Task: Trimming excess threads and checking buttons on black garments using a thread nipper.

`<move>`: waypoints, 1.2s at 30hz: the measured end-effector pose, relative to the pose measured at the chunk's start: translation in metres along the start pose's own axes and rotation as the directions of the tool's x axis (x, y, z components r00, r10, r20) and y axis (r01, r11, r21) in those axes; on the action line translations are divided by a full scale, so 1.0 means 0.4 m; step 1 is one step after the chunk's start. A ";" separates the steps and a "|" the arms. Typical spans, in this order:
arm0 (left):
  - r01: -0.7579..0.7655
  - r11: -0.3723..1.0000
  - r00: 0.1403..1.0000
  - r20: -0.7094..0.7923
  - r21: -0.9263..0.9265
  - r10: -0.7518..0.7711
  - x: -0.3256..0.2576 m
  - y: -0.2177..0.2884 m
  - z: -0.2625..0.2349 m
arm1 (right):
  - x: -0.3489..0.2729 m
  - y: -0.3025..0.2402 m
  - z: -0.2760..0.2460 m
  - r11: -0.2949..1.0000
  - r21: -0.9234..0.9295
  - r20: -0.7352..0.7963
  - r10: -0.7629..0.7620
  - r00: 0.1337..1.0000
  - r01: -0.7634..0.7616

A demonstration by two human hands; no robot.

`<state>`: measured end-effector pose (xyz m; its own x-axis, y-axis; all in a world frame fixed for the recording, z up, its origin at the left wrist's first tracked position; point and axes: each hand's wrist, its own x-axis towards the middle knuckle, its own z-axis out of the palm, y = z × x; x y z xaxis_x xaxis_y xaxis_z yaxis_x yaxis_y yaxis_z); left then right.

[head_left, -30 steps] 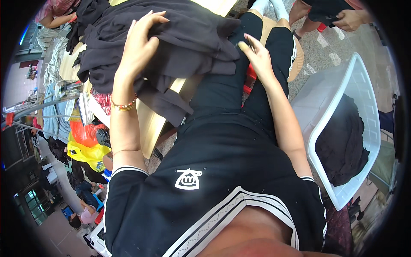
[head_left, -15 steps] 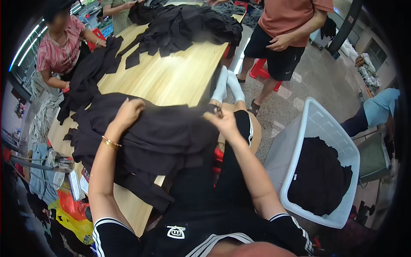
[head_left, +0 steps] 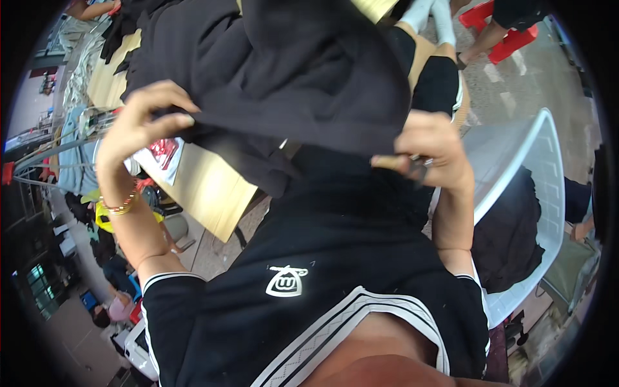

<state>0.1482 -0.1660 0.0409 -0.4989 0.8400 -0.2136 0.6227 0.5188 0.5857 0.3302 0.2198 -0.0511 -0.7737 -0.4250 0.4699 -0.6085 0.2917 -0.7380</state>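
Two hands are engaged on one large black garment (head_left: 303,71), which is lifted off the wooden desk (head_left: 200,187) and held up close before the chest, its lower edge hanging over the desk's near edge and the lap. To the right, a white plastic basket (head_left: 548,174) stands on the floor with more dark cloth (head_left: 509,232) lying inside it. The left hand (head_left: 145,122) is closed in a pinching grip on the garment's left edge, thumb and fingertips pressed on the fabric; a beaded bracelet (head_left: 119,205) is worn on that wrist. The right hand (head_left: 429,151) is clenched around the right edge, and a small tool, seemingly a thread snipper (head_left: 403,164), is held in the same grip. The step in hand appears to be lifting and checking the garment; a firm hold on both edges would be needed next.
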 end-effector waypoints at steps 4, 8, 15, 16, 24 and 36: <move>0.356 0.934 0.934 0.008 -0.028 -0.356 0.030 0.005 0.077 | -0.078 0.025 0.103 0.937 -0.051 0.177 0.348 0.921 -0.344; 0.047 0.985 0.972 -0.235 0.167 -0.006 0.092 0.113 0.094 | -0.104 0.037 0.094 0.877 -0.003 0.046 0.481 0.876 -0.481; 0.014 0.943 0.890 -0.433 0.333 0.140 0.200 0.165 0.206 | -0.065 0.050 0.119 0.871 0.141 -0.296 0.491 0.819 -0.471; 0.037 0.952 0.859 -0.496 0.304 0.126 0.204 0.164 0.220 | -0.052 0.056 0.120 0.858 0.180 -0.293 0.514 0.806 -0.482; 0.156 0.980 0.867 -0.492 0.122 -0.077 0.185 0.122 0.232 | 0.044 0.112 0.182 0.781 0.400 -0.269 0.600 0.754 -0.479; 0.227 0.929 0.776 -0.631 0.292 0.009 0.345 0.131 0.234 | 0.008 0.128 0.138 0.816 0.285 -0.401 0.579 0.710 -0.503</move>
<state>0.1683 -0.0079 -0.0312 -0.7620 0.5555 0.3329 0.6412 0.7192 0.2677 0.3064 0.1859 -0.1142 -0.9723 0.2109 0.1011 -0.0566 0.2071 -0.9767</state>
